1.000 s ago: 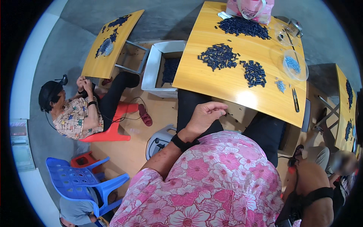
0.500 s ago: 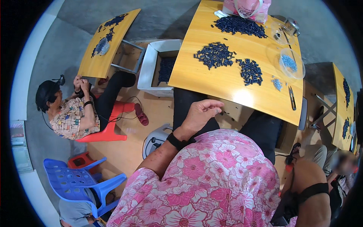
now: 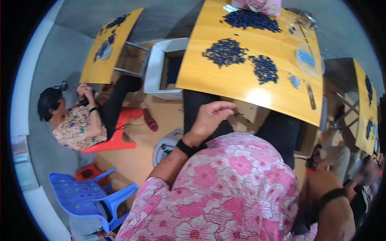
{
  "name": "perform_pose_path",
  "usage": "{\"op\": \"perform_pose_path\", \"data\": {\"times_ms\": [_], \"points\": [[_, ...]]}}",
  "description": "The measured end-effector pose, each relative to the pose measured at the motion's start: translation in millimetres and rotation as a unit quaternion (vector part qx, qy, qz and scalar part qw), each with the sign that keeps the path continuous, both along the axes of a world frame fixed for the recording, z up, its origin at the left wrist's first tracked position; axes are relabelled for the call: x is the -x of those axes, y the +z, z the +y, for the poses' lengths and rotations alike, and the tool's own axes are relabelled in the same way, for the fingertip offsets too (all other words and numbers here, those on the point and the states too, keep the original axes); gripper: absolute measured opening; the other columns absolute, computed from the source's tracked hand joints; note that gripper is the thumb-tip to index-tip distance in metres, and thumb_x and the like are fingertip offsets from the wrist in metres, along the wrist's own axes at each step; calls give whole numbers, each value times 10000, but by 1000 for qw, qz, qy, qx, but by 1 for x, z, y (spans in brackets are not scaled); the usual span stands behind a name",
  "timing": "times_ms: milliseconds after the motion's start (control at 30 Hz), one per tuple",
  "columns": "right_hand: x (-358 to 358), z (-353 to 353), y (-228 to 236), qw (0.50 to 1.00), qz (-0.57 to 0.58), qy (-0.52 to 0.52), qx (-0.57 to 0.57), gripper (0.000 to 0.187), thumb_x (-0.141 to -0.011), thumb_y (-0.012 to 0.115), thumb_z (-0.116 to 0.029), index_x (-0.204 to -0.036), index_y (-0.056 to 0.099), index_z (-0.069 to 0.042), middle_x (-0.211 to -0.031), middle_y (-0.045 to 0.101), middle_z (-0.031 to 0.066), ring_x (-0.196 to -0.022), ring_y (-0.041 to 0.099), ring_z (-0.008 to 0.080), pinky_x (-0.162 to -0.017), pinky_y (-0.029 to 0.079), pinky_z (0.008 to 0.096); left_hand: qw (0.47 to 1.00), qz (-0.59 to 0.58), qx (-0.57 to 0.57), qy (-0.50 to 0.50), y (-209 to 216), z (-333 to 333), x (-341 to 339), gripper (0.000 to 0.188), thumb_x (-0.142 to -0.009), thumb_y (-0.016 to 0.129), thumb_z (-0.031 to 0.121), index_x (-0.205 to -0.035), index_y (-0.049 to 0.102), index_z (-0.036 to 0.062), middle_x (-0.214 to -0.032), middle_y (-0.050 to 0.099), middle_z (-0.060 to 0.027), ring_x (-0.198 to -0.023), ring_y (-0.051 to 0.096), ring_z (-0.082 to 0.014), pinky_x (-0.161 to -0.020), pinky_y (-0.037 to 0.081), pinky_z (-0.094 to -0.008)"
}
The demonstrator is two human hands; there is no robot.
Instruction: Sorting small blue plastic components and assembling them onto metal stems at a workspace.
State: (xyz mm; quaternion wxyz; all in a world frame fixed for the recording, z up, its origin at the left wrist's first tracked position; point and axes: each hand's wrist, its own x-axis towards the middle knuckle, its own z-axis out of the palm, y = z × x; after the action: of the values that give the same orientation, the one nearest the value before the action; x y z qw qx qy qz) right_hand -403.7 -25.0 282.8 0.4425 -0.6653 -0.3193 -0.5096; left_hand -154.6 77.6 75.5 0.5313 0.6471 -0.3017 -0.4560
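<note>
My left hand (image 3: pixel 212 117) hovers over my lap, just short of the yellow table's (image 3: pixel 241 86) near edge. Its fingers are bent and drawn together with the thumb; I see nothing between them. My right hand (image 3: pixel 327 186) is low at the far right, smeared by motion, with its fingers hidden. A dark object beside it is too unclear to name. On the table lie a scatter of small black tube-like pieces (image 3: pixel 225 53), a second cluster of them (image 3: pixel 264 69), a small pile of pale blue bits (image 3: pixel 294 82) and dark tweezers (image 3: pixel 311 96).
A larger black heap (image 3: pixel 251 21) lies at the back by a pink bag (image 3: pixel 267 6). A clear tub (image 3: pixel 319 66) holds blue bits. Left are a white box (image 3: pixel 155 76), a seated person (image 3: pixel 78 124) and a blue chair (image 3: pixel 76 188). Another table (image 3: pixel 364 116) stands right.
The whole view has shifted slightly, with the table sitting higher in the picture. My left hand keeps nearly the same pose. My right hand has moved and blurred.
</note>
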Motion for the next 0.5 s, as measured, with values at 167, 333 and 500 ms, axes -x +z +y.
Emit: {"op": "perform_pose_path", "data": {"times_ms": [167,333,500], "points": [[-7,-23,-63,946,-3,-147,-290,536,-988,475,-309,-1415,359,-8,-1301,484,131,-1090,490,209,-828,451,322,999,29,27,6,-9,3,1,239,-912,615,68,-1140,659,12,-953,682,-25,-834,608,-63,-737,498,-213],[-24,-81,-114,795,69,38,-602,537,-988,487,-292,-1409,364,18,-1280,475,182,-1084,494,230,-886,445,302,999,42,34,0,-17,3,-2,238,-917,623,72,-1145,656,14,-957,684,-34,-860,624,-71,-742,509,-215],[-28,-83,-137,725,59,139,-672,491,-1001,482,-231,-1400,362,29,-1250,479,197,-1154,505,255,-1021,432,337,999,32,29,4,-19,2,3,238,-917,621,68,-1148,654,16,-973,683,-36,-866,628,-75,-744,516,-224]]}}
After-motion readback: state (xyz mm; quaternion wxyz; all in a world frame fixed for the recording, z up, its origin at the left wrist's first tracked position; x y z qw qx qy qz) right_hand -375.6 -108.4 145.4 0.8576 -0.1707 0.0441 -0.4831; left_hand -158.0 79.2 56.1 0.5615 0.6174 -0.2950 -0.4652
